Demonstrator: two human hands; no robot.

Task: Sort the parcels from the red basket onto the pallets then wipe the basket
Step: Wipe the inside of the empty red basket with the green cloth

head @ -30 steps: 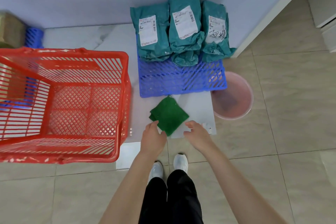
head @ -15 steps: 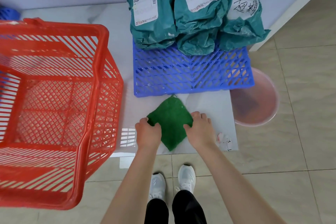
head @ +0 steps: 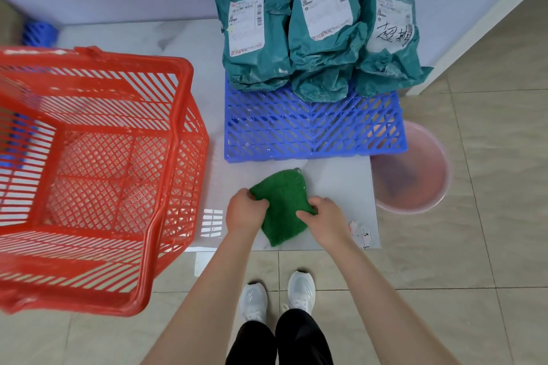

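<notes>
From the head camera, looking down, a blue pallet (head: 311,130) lies on a white floor slab (head: 341,187) by the wall. Three green parcels (head: 321,29) stand in a row on the far part of the pallet and lean on the wall. Each has a white label.

Left of the pallet sits the red basket (head: 98,169). It looks empty inside. Its near rim is close to the camera.

Just in front of the pallet lies a green cloth (head: 281,207) on the slab. The left hand (head: 244,213) pinches the left edge of the cloth, its grip closed on it. The right hand (head: 324,219) pinches the right edge, its grip closed on the cloth too. The cloth bunches up a bit between them.

Right of the pallet, partly under its corner, is a pink bowl (head: 415,178). Far left of the pallet, behind the basket, a bit of another blue pallet (head: 38,34) shows.

Below the cloth, two white shoes (head: 277,296) stand on the tiled floor.
</notes>
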